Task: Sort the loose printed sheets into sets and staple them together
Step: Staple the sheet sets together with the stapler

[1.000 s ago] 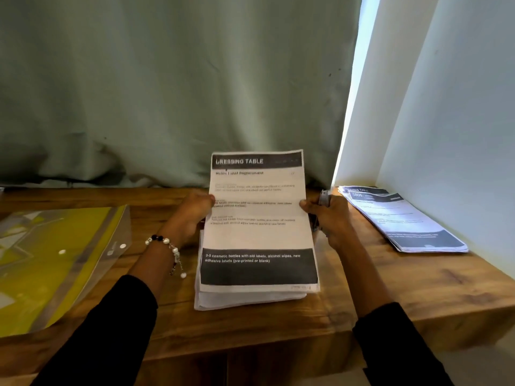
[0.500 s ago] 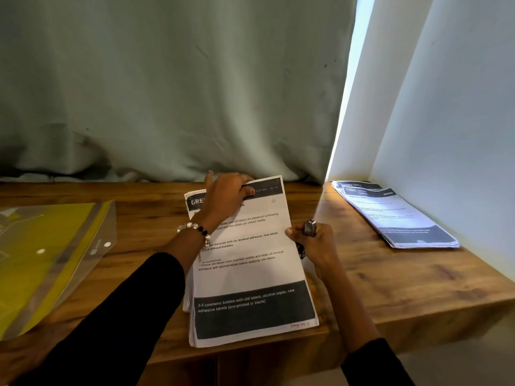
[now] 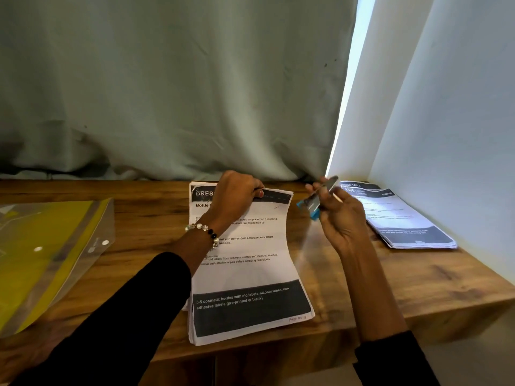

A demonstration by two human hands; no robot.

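1. The stack of printed sheets (image 3: 245, 277) lay on the wooden table (image 3: 362, 277) in front of me, its long axis running near to far, with the dark header band at the far end and the dark footer band at the near end, which hung slightly over the table's near edge.
2. My left hand (image 3: 237, 199) rested on the far end of the stack, its fingers curled over the top sheet's far edge, gripping it; that sheet bowed upward a little along its right side.
3. My right hand (image 3: 340, 215) was raised above the table, right of the stack, holding the small stapler (image 3: 317, 199) between thumb and fingers; the stapler's long axis slanted from near left to far right, its blue end toward the stack.
4. A second pile of sheets (image 3: 404, 218) lay fanned at the far right, touching the white wall (image 3: 446, 135), well apart from the stack.
5. Bare wood showed between the two piles and right of the stack.
6. A clear plastic folder (image 3: 55, 254) with yellow inside lay flat at the left, with bare wood between it and the stack.
7. A creased grey-green curtain (image 3: 167, 93) hung along the table's far edge.
8. A beaded bracelet (image 3: 203, 232) circled my left wrist.
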